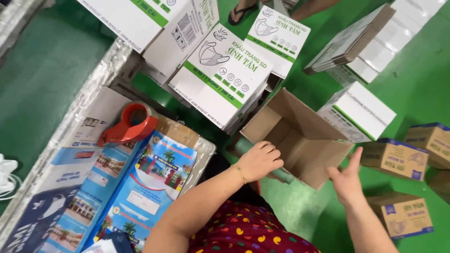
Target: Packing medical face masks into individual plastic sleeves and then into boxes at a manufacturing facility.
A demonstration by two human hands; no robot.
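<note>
An open brown cardboard carton (300,136) sits tilted in front of me with its inside empty. My left hand (260,160) is curled at the carton's near left edge, fingers closed on the flap. My right hand (347,177) rests with fingers apart against the carton's right lower corner, thumb pointing up. A gold bracelet circles my left wrist. My red dotted clothing fills the bottom of the view.
White-and-green flat cartons (224,77) are stacked behind the open one. An orange tape dispenser (127,125) lies on blue printed sheets (140,187) at left. Small brown-and-blue boxes (394,158) sit on the green floor at right. Another person's sandalled foot (241,11) shows at top.
</note>
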